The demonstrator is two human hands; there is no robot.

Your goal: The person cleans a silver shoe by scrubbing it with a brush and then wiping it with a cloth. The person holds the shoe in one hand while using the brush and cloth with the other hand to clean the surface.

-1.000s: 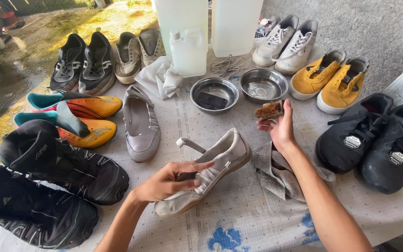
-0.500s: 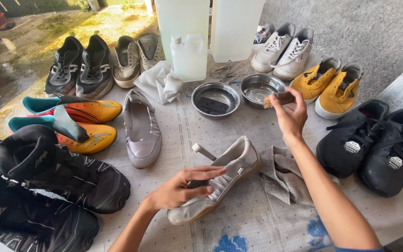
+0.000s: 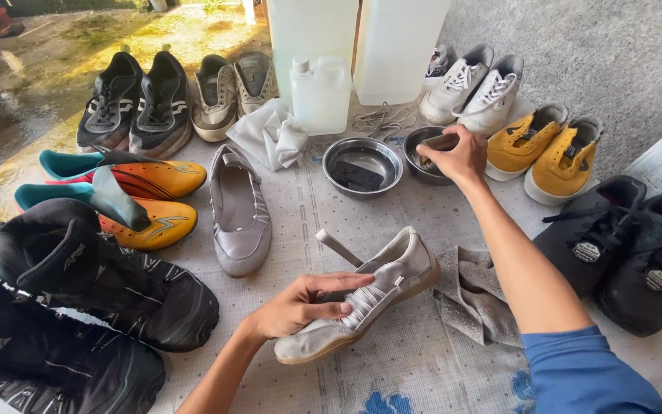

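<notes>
My left grip (image 3: pixel 300 307) clasps one grey shoe (image 3: pixel 369 299) | right grip (image 3: pixel 453 157) pinches brush (image 3: pixel 440 142) in one of two steel bowls (image 3: pixel 362 165) | bench (image 3: pixel 423 376)

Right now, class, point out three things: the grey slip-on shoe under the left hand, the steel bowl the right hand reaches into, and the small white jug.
grey slip-on shoe (image 3: pixel 392 280): head view, side near the heel
steel bowl (image 3: pixel 417 165): head view, left rim
small white jug (image 3: pixel 320 96): head view, front wall

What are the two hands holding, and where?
The left hand grips the grey slip-on shoe at its middle. The right hand holds a brush in the steel bowl.
</notes>
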